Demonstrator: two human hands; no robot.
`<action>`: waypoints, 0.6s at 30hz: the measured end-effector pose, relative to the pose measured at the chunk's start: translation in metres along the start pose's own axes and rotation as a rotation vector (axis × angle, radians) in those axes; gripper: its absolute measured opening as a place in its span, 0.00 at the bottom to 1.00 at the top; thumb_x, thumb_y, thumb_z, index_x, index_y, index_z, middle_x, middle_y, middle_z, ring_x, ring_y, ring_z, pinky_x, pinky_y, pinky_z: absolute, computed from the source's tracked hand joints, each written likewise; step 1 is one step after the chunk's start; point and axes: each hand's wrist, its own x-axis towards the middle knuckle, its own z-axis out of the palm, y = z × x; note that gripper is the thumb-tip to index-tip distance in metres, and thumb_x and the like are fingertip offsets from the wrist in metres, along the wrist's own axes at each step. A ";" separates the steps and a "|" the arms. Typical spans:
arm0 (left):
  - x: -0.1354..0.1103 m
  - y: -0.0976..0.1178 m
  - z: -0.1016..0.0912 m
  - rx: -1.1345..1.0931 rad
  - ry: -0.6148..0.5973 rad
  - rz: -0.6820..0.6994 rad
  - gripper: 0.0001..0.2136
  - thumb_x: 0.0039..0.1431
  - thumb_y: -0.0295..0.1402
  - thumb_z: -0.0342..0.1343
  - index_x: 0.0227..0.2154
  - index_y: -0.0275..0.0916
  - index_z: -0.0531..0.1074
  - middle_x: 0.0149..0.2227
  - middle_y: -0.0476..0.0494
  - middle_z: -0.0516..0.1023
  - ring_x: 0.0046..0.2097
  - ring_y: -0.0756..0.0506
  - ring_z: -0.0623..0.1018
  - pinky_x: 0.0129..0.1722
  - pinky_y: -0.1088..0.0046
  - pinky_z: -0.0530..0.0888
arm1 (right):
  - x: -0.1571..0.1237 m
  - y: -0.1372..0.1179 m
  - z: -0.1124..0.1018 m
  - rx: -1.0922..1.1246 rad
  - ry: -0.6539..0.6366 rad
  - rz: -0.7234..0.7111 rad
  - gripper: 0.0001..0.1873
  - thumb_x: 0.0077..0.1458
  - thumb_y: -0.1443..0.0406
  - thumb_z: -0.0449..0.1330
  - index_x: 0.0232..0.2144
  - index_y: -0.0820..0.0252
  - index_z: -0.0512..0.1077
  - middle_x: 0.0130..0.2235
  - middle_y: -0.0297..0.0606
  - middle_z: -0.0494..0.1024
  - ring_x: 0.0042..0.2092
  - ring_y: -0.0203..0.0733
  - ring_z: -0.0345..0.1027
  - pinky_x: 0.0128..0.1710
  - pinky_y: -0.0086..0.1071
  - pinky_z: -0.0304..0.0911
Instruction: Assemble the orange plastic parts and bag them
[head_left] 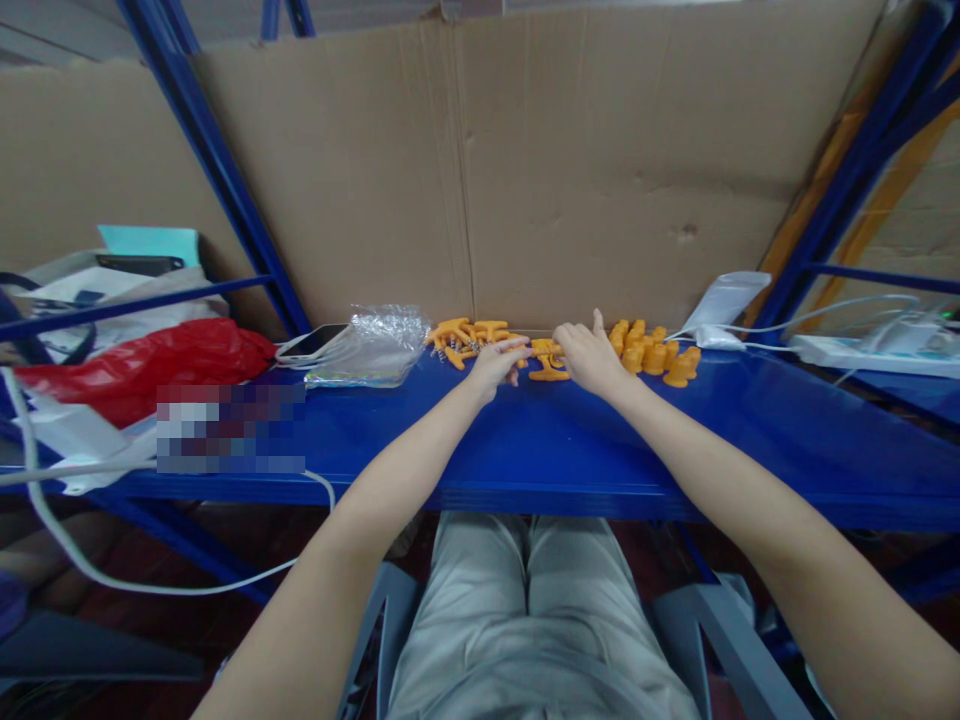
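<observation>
Orange T-shaped handles (452, 333) with metal coils lie in a group at the back of the blue shelf, left of my left hand (496, 368). My left hand reaches rightward with its fingers stretched out and thumb apart, close by orange pieces. Between my hands lies an orange T-shaped piece (550, 373), nearest my right hand (589, 355). That hand has its thumb raised, and its fingers point down and left at the orange parts; whether they touch is too small to tell. Right of it, several orange knob-like pieces (651, 355) stand close together.
Cardboard (570, 170) walls off the back. At left lie a clear plastic packet (375, 350), a phone (319, 341) and a red plastic bag (165, 365). On the right are a white adapter (716, 338), cables and a power strip (877, 352). Blue posts (225, 180) frame the shelf (525, 450).
</observation>
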 end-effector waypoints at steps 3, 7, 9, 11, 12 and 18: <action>0.000 -0.001 0.001 -0.012 0.007 -0.015 0.18 0.59 0.24 0.61 0.53 0.35 0.75 0.19 0.57 0.72 0.13 0.58 0.63 0.16 0.81 0.61 | 0.000 -0.002 0.001 -0.021 -0.011 0.020 0.16 0.59 0.72 0.49 0.48 0.60 0.66 0.43 0.47 0.78 0.48 0.54 0.70 0.64 0.63 0.38; 0.000 -0.001 0.001 0.007 0.015 -0.032 0.17 0.59 0.24 0.60 0.52 0.35 0.76 0.18 0.58 0.71 0.13 0.58 0.62 0.15 0.81 0.61 | 0.000 -0.004 -0.001 -0.012 -0.075 0.049 0.15 0.59 0.72 0.51 0.48 0.61 0.66 0.44 0.49 0.80 0.48 0.54 0.72 0.63 0.62 0.41; -0.001 0.000 0.000 0.013 0.021 -0.034 0.16 0.60 0.24 0.59 0.51 0.36 0.76 0.18 0.58 0.71 0.13 0.58 0.62 0.15 0.81 0.61 | 0.000 -0.003 -0.004 -0.001 -0.126 0.069 0.15 0.58 0.72 0.52 0.48 0.62 0.66 0.44 0.51 0.80 0.49 0.55 0.73 0.62 0.60 0.45; -0.001 0.002 -0.003 0.014 0.041 -0.040 0.16 0.60 0.25 0.58 0.51 0.36 0.76 0.19 0.57 0.71 0.13 0.58 0.62 0.16 0.81 0.61 | -0.002 -0.001 -0.006 0.007 -0.180 0.104 0.16 0.58 0.73 0.51 0.49 0.64 0.66 0.44 0.53 0.81 0.48 0.55 0.74 0.60 0.56 0.50; -0.001 0.003 -0.004 0.015 0.054 -0.045 0.16 0.60 0.25 0.58 0.51 0.36 0.76 0.19 0.57 0.71 0.13 0.58 0.62 0.16 0.81 0.61 | -0.002 0.001 -0.007 0.012 -0.204 0.131 0.16 0.59 0.73 0.50 0.49 0.64 0.67 0.44 0.53 0.81 0.48 0.56 0.75 0.58 0.54 0.54; -0.002 0.008 -0.008 0.014 0.116 -0.055 0.16 0.60 0.25 0.58 0.51 0.36 0.76 0.19 0.57 0.72 0.13 0.58 0.63 0.18 0.81 0.63 | -0.005 0.011 -0.007 0.094 -0.261 0.298 0.14 0.63 0.64 0.52 0.49 0.60 0.69 0.44 0.54 0.82 0.46 0.59 0.76 0.42 0.43 0.65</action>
